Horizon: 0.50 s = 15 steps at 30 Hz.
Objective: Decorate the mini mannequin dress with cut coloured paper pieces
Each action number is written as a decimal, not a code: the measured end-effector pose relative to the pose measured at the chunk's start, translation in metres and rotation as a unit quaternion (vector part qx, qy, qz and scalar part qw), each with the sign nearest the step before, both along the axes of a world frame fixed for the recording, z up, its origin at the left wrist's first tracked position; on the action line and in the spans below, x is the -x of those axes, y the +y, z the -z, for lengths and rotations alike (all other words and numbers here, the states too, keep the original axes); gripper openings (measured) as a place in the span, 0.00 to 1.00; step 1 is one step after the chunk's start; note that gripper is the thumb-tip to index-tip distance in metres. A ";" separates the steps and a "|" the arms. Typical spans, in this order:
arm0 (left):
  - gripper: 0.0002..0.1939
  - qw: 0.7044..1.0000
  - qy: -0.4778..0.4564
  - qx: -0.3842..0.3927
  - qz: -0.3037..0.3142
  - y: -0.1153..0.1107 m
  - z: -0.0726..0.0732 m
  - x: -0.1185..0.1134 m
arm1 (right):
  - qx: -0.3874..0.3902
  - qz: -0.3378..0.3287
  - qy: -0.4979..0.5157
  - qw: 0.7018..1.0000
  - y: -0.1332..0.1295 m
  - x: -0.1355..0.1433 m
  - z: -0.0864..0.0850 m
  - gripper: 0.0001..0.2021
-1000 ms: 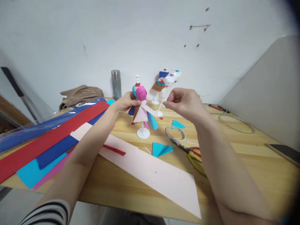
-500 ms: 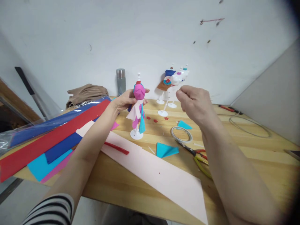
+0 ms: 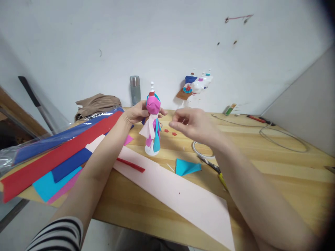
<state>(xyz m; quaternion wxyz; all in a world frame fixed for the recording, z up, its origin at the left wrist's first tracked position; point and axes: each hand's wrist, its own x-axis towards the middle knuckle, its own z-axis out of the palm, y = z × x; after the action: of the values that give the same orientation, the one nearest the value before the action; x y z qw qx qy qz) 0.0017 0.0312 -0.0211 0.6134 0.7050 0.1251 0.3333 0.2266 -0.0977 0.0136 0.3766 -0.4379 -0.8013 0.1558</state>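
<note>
My left hand (image 3: 138, 112) is wrapped round the back of a small upright figure (image 3: 153, 105) dressed in magenta, pale pink and turquoise paper, on a round white base (image 3: 151, 150). To its right, my right hand (image 3: 192, 123) hangs over the table with thumb and fingertips pinched; whatever they hold, if anything, is too small to name. Small red flower shapes (image 3: 174, 134) lie between the figure and my right hand. A long pale pink paper sheet (image 3: 180, 195) lies in front, with a folded red strip (image 3: 131, 165) on it.
A turquoise piece (image 3: 187, 167), a tape roll (image 3: 201, 150) and scissors (image 3: 213, 166) lie right of centre. More decorated figures (image 3: 196, 85) stand behind. Paper sheets (image 3: 62, 139) cover the left side. A flask (image 3: 135, 90) stands by the wall; a cable (image 3: 282, 139) lies right.
My right hand has moved left and down, nearer the figure, and its fist has loosened into a pinch. The figure in my left hand has shifted slightly left.
</note>
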 end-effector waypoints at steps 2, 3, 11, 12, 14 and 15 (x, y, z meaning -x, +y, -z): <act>0.29 1.000 0.001 0.004 0.011 0.001 0.001 0.001 | 0.017 -0.051 0.006 0.999 -0.003 0.010 0.005 0.08; 0.28 1.000 0.006 0.003 0.020 0.002 0.001 0.001 | 0.019 -0.066 0.008 0.998 -0.005 0.014 0.007 0.07; 0.28 0.999 0.014 -0.009 0.036 0.000 -0.001 0.001 | 0.009 -0.086 -0.007 0.996 -0.012 0.029 0.012 0.10; 0.28 0.999 0.012 -0.009 0.034 -0.001 -0.001 0.001 | 0.013 -0.089 -0.010 0.996 -0.012 0.029 0.012 0.11; 0.29 0.999 0.009 -0.004 0.030 -0.001 -0.001 0.000 | 0.014 -0.095 -0.013 0.995 -0.011 0.027 0.012 0.11; 0.29 1.000 0.005 -0.001 0.031 -0.002 -0.002 -0.001 | 0.010 -0.098 -0.009 0.995 -0.010 0.026 0.013 0.10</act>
<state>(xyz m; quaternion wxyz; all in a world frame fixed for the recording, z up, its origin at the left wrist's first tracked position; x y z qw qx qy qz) 0.0022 0.0295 -0.0196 0.6222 0.7106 0.1062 0.3108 0.2002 -0.1077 0.0011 0.3476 -0.3628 -0.8421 0.1962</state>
